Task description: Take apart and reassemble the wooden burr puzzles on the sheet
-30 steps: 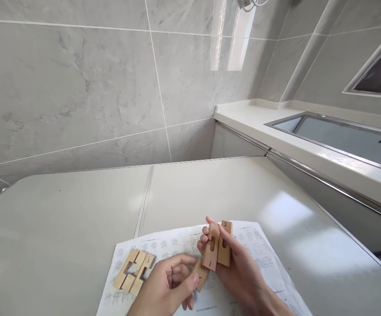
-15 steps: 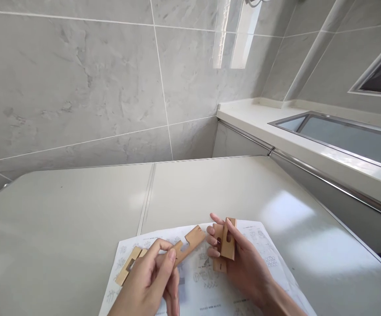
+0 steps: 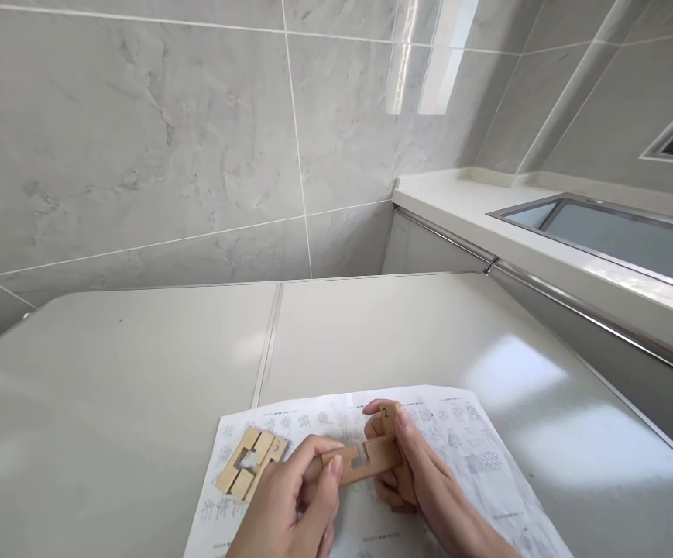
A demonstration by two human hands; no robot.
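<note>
My left hand pinches one end of a notched wooden puzzle piece, its thumb on top. The piece's far end meets the wooden pieces in my right hand. In that hand, fingers and thumb are closed round a wooden puzzle piece marked "2", held roughly upright; other wood shows below it, partly hidden by the fingers. Left of my left hand, several light wooden pieces lie together on the paper, with a gap in their middle.
A printed instruction sheet with small diagrams lies under my hands on the pale table. A tiled wall stands behind. A white counter with a steel-framed glass panel is at the right.
My left hand has moved right, bringing its notched piece against the pieces in my right hand. My right hand has turned its pieces, so the "2" now shows. The pieces on the paper are more exposed.
</note>
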